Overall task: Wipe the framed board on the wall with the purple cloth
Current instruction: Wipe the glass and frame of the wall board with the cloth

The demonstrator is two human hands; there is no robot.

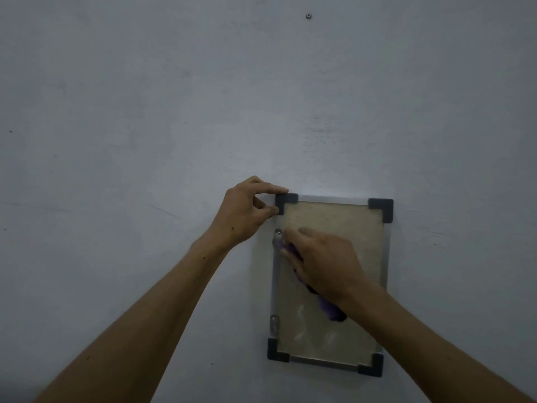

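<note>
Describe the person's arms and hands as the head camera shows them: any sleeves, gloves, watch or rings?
Both forearms are bare up to the frame's lower edge: no sleeves show. The left hand and the right hand wear no gloves, and no watch, bracelet or ring shows on either. A few small dark spots mark the left forearm. The dim light hides finer detail.

Left hand (247, 210) at board (348, 228) top-left corner; right hand (325, 263) on cloth (331, 311)
</note>
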